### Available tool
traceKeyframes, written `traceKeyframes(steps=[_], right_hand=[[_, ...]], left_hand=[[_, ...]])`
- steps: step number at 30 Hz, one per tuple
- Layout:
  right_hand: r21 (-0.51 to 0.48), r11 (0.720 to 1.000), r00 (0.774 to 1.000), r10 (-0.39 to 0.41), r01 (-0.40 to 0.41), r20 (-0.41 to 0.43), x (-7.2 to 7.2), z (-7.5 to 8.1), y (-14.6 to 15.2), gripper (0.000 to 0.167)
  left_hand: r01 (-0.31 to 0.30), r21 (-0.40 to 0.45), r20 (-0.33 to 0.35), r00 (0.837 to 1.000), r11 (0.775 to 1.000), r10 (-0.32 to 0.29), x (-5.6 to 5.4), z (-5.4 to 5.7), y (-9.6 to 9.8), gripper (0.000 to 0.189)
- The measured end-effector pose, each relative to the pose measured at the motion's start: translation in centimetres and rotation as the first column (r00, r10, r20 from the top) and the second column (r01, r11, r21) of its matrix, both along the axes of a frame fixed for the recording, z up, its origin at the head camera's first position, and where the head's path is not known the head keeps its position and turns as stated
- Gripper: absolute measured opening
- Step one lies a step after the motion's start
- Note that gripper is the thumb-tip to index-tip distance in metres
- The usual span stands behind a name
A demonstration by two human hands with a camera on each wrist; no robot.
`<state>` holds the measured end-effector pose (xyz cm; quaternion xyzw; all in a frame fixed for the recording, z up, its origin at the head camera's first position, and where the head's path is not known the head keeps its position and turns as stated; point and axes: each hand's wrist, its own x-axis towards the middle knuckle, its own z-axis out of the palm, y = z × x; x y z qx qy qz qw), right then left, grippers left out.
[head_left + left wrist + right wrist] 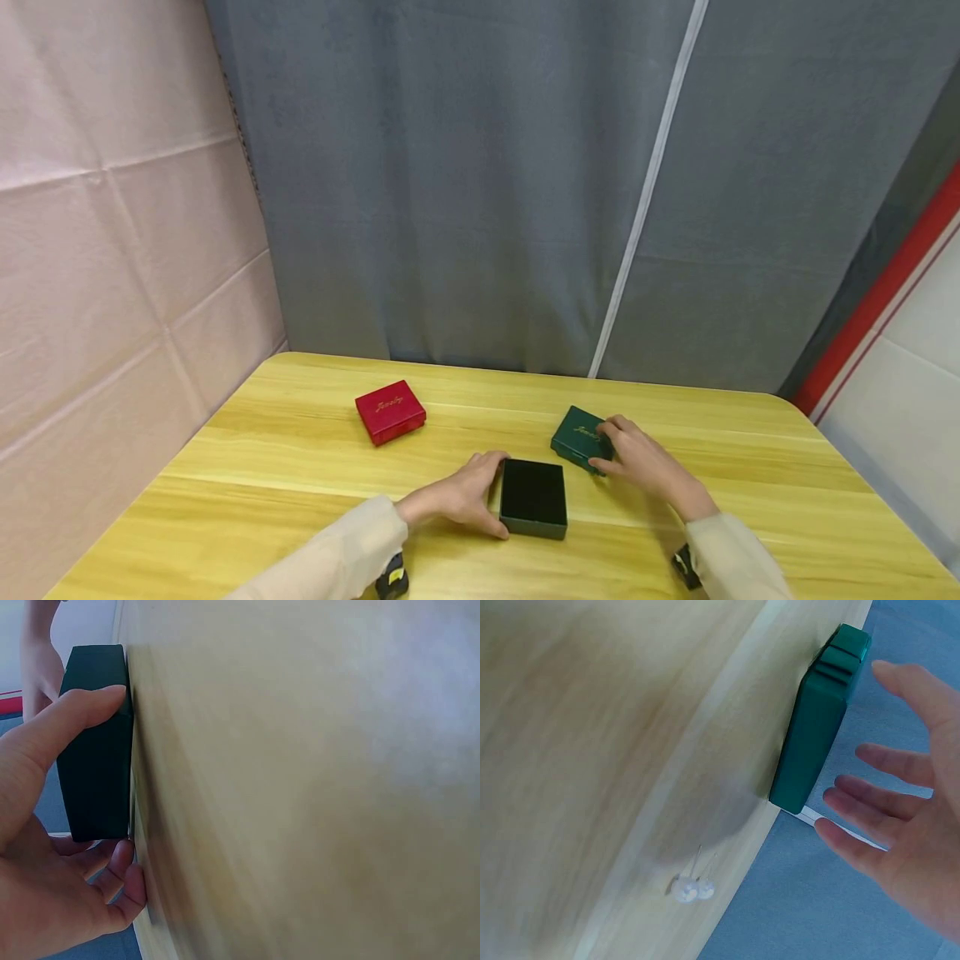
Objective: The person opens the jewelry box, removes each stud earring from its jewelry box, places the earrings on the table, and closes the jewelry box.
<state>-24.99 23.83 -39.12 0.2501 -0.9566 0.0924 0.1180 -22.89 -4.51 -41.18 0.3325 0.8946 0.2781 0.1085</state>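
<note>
An uncovered dark green box [532, 498] with a black inside sits on the wooden table. My left hand [468, 493] grips its left side, with the thumb [90, 705] on one wall and the fingers around the far corner. To the right lies a green jewelry lid [581, 435] with gold lettering; a ribbon-like band shows on its side in the right wrist view. Over its right edge hovers my right hand [637, 458], fingers spread and apart from the lid [817, 727] in the right wrist view. A pair of pearl stud earrings [694, 889] lies on the table near that hand.
A red jewelry box [390, 412] with gold lettering rests at the back left of the table [247, 500]. Behind the table's far edge hangs a grey curtain [465, 208], and a pale cloth [112, 250] covers the left side.
</note>
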Motion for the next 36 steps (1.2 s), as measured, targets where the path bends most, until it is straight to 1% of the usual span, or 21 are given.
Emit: traceKeyframes(steps=[7,11,15,18,23,28,33,36], right_hand=[[-0.005,0.998,0.993,-0.069,0.070,0.096,-0.6,-0.2,-0.1,0.072],[-0.019,0.995,0.981,-0.097,0.102,0.169,-0.8,-0.3,-0.1,0.083],[-0.017,0.994,0.966,-0.103,0.110,0.238,-0.9,-0.4,0.0,0.092],[-0.007,0.993,0.958,-0.112,0.117,0.263,-1.1,-0.6,0.0,0.095],[0.003,0.992,0.954,-0.124,0.128,0.272,-1.4,-0.7,0.0,0.096],[0.012,0.991,0.947,-0.133,0.135,0.291,-1.5,-0.9,0.1,0.098],[0.009,0.990,0.936,-0.139,0.144,0.324,-1.7,-0.9,0.1,0.100],[0.009,0.989,0.933,-0.140,0.145,0.332,-1.8,-0.8,0.1,0.100]], left_hand=[[-0.001,0.000,-0.013,1.000,1.000,0.001,0.0,0.0,0.0,0.094],[0.005,-0.001,-0.021,1.000,1.000,-0.005,-0.1,0.0,0.0,0.094],[0.009,0.001,-0.019,1.000,1.000,-0.009,-0.1,0.0,0.0,0.094],[0.008,0.004,-0.021,1.000,1.000,-0.008,-0.2,-0.1,0.0,0.094],[0.008,0.011,-0.029,1.000,1.000,-0.007,-0.2,-0.2,0.0,0.094],[0.008,0.011,-0.023,1.000,1.000,-0.008,-0.2,-0.2,-0.1,0.094],[0.009,0.009,-0.022,1.000,1.000,-0.009,-0.3,-0.2,-0.1,0.094],[0.013,0.012,-0.025,1.000,1.000,-0.013,-0.3,-0.2,-0.1,0.094]])
